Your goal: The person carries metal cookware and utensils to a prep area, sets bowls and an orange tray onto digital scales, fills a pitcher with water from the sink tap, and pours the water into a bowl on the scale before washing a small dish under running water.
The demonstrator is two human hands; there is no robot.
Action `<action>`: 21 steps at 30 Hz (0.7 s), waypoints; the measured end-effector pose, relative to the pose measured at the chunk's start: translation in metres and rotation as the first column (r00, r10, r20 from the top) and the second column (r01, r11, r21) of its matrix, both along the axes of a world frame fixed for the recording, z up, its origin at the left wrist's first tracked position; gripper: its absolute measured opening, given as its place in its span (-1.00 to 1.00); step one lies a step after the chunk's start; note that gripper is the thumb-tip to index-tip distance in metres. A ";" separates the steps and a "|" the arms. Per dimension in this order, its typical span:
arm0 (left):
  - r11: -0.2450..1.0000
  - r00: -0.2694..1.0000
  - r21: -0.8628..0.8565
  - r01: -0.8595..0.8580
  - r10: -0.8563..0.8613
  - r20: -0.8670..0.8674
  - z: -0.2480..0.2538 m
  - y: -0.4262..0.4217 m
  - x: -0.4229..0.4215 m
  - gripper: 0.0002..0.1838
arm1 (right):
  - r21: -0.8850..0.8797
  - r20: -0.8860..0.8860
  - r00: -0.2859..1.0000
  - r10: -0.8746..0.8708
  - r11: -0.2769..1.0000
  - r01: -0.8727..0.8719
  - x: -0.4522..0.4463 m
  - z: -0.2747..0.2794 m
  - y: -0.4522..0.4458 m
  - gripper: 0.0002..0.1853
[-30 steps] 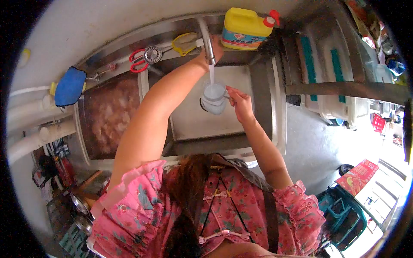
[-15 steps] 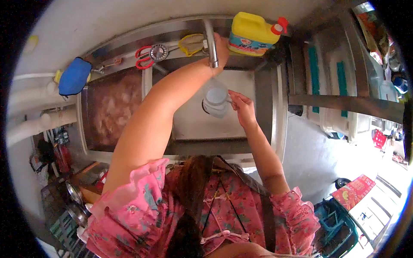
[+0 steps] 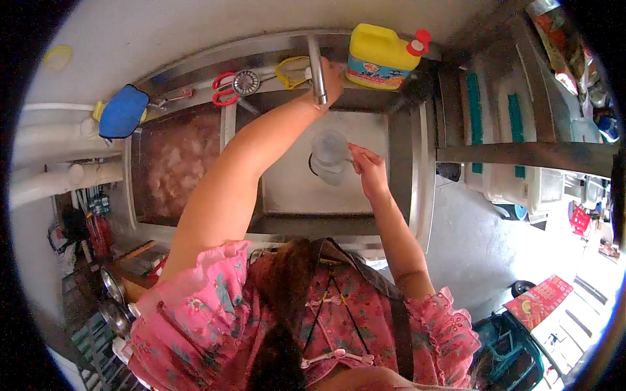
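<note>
My right hand (image 3: 368, 171) is closed on the handle of a clear plastic jug (image 3: 330, 146), held over the right sink basin (image 3: 293, 192). Its round mouth faces up, below and a little to the right of the tap spout's end. My left arm reaches across the basin to the metal tap (image 3: 317, 72). My left hand (image 3: 332, 79) is beside and partly behind the spout, against the sink's back ledge. Its fingers are mostly hidden, so their grip is unclear. A dark curved shape shows beside the jug's lower left side.
Pinkish pieces, perhaps meat, fill the left basin (image 3: 173, 166). Along the back ledge are red-handled scissors (image 3: 225, 89), a round metal strainer (image 3: 246, 83), a yellow-edged item (image 3: 291, 72) and a yellow jug of detergent (image 3: 381, 57). A blue cloth (image 3: 124, 112) hangs at left.
The view has shifted slightly. The jug remains under the tap in my right hand, with little movement. My left hand stays by the tap.
</note>
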State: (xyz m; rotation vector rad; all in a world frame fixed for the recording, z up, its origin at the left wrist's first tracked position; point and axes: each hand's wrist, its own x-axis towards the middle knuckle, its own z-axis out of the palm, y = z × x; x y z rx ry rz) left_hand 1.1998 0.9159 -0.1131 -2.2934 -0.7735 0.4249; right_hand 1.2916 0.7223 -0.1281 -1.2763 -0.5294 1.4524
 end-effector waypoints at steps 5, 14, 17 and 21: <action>0.952 0.912 0.114 0.284 -0.305 0.276 -0.039 0.004 -0.041 -0.83 | -0.021 -0.018 0.999 -0.044 0.999 0.044 -0.004 0.004 -0.003 -0.75; 0.773 0.564 -0.618 -0.141 0.576 0.592 0.012 -0.090 -0.111 -0.84 | 0.012 0.053 0.995 -0.081 0.997 0.080 -0.005 0.012 0.009 -0.77; 0.424 0.355 -0.895 0.136 0.823 0.443 -0.049 -0.107 -0.144 -0.81 | 0.093 -0.035 0.989 -0.146 0.985 0.149 -0.016 0.009 0.017 -0.73; 0.128 -0.019 -0.892 0.433 0.991 0.132 -0.055 -0.168 -0.178 -0.76 | 0.103 -0.030 0.983 -0.179 0.978 0.181 -0.026 0.006 0.027 -0.77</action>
